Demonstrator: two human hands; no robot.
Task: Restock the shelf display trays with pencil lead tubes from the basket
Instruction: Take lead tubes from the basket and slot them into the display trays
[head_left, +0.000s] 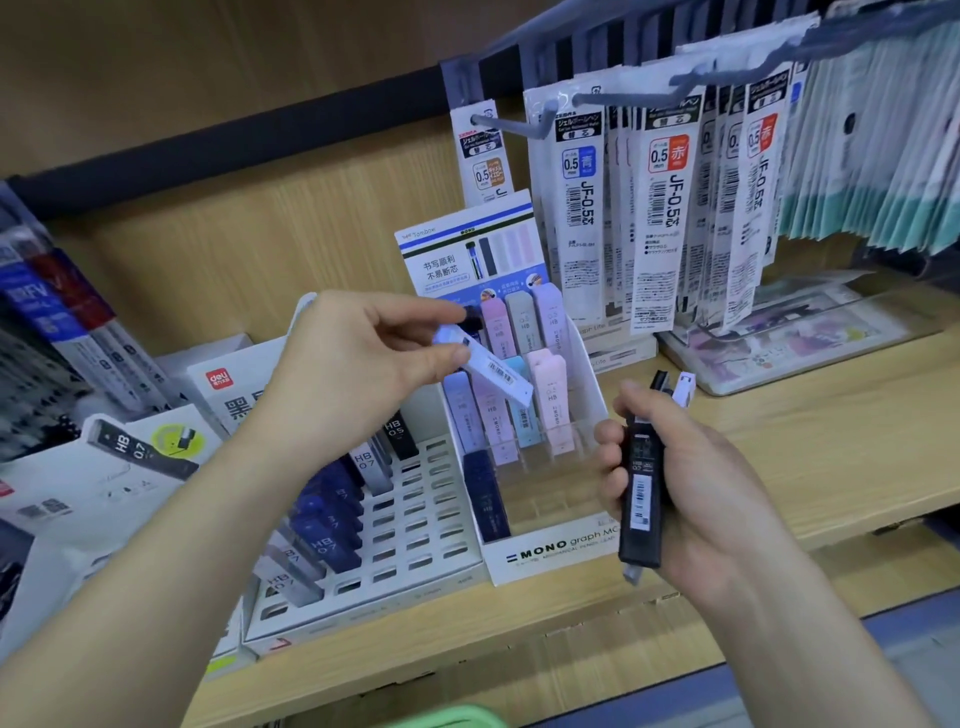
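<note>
The left grip (358, 364) pinches a pale lead tube (488, 371) between thumb and fingertips. The tube is tilted, its dark cap up near the fingers and its barcoded end hanging over the back rows of the MONO tray (550, 551), touching nothing there as far as the view shows. The right grip (691, 483) is curled round a black tube (641, 488) held nearly upright, with the caps of at least two more poking out above the fingers (one dark, one pale). It hovers just right of the tray's front corner, above the shelf (810, 447).

In the MONO tray, pastel tubes (524, 332) stand in the rear rows and one navy tube (485, 493) stands at the front left. The clear dividers to its right stand open. Beside it on the left, walls nearly touching, the slotted tray (415, 519) holds dark tubes (332, 509) along its left side, with rows of open slots on its right half.

Hanging refill packs (665, 208) drop close behind and to the right. The shelf's front edge runs under both wrists, and a sliver of the green basket (457, 717) shows at the bottom edge.
</note>
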